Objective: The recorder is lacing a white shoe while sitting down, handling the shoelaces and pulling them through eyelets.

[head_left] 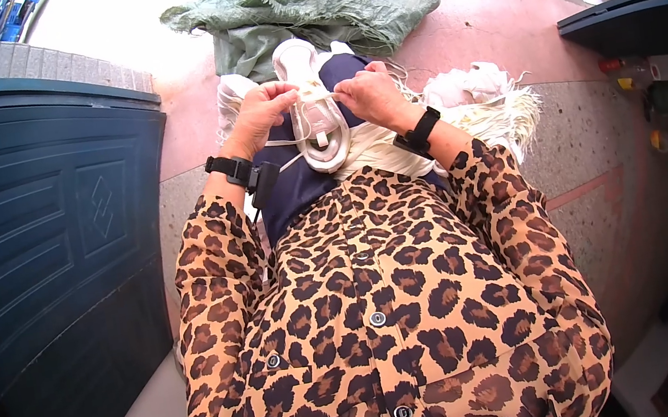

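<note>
A white sneaker (311,102) lies on my lap, toe pointing away from me, over dark blue trousers (290,193). My left hand (261,115) pinches a white shoelace at the shoe's left side. My right hand (370,94) pinches the lace at the shoe's right side. A loose end of lace (285,141) trails across the shoe toward my left wrist. Both wrists carry black bands. My leopard-print shirt fills the lower part of the view.
A dark blue panelled door or gate (49,221) stands at my left. A green woven sack (315,0) lies on the pink floor ahead. White fringed cloth (489,104) is heaped at my right. A dark bin (622,23) and bottles stand at far right.
</note>
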`<state>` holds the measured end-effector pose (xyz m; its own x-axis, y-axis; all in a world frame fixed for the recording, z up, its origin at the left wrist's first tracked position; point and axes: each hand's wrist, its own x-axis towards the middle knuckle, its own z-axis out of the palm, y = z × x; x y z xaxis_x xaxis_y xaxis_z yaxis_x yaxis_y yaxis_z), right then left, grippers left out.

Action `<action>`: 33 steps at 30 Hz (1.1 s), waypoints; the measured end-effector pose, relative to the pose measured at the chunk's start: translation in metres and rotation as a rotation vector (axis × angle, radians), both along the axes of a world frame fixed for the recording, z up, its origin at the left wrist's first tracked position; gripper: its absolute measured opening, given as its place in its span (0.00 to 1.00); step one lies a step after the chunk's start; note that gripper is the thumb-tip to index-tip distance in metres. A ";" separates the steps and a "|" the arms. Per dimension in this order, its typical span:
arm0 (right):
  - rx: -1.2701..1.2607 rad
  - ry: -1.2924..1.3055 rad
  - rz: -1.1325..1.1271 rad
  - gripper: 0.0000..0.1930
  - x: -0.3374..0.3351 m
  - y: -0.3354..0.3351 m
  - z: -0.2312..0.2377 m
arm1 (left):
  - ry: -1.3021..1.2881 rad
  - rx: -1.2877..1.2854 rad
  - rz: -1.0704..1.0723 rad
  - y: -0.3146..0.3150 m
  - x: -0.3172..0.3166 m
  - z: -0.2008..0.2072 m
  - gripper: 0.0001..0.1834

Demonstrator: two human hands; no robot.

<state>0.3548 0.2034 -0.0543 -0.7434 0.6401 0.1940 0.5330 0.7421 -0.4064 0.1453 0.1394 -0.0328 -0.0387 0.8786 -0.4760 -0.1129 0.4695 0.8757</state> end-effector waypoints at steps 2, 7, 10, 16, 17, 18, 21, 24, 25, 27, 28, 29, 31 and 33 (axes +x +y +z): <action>0.150 0.065 0.047 0.04 0.005 0.004 0.007 | 0.201 0.059 -0.038 -0.001 0.000 -0.002 0.08; 0.533 0.176 0.205 0.06 0.030 0.014 0.032 | 1.123 0.459 -0.305 -0.004 0.024 -0.002 0.06; 0.545 0.153 0.165 0.07 0.057 0.019 0.039 | 1.239 0.642 -0.228 -0.011 0.026 -0.001 0.05; -0.475 0.264 -0.249 0.09 0.098 0.013 0.008 | 1.030 0.374 -0.233 -0.035 -0.005 -0.011 0.11; -0.715 0.334 -0.345 0.11 0.103 0.016 0.006 | 0.926 0.291 -0.257 -0.040 -0.009 -0.011 0.12; -0.882 0.470 -0.400 0.11 0.106 0.019 0.015 | 0.863 0.292 -0.312 -0.043 -0.012 -0.008 0.16; -1.145 0.918 -0.511 0.10 0.123 0.029 0.021 | 0.771 0.154 -0.420 -0.047 -0.014 0.002 0.16; -1.362 1.341 -0.358 0.09 0.147 0.043 0.026 | 0.451 -0.090 -0.250 -0.050 -0.019 0.001 0.14; -1.408 1.485 -0.291 0.09 0.154 0.046 0.031 | 0.450 -0.090 -0.253 -0.050 -0.021 0.003 0.14; -1.384 1.693 -0.122 0.07 0.168 0.050 0.039 | 0.406 -0.302 -0.397 -0.049 -0.026 0.014 0.13; -1.360 1.762 -0.140 0.08 0.176 0.052 0.042 | 0.426 -0.356 -0.478 -0.047 -0.024 0.022 0.16; -1.335 1.829 -0.158 0.09 0.183 0.054 0.045 | 0.426 -0.356 -0.480 -0.047 -0.025 0.027 0.16; -1.329 1.845 0.017 0.11 0.196 0.058 0.049 | 0.195 -0.184 -0.356 -0.047 -0.030 0.034 0.19; -1.154 1.890 -0.101 0.12 0.206 0.060 0.054 | 0.045 0.026 -0.252 -0.047 -0.040 0.042 0.20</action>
<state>0.5611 0.2632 -0.0002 -0.1674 0.9843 0.0561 -0.8824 -0.1242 -0.4538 0.1048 0.0923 0.0093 0.1619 0.8754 -0.4556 0.0443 0.4547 0.8895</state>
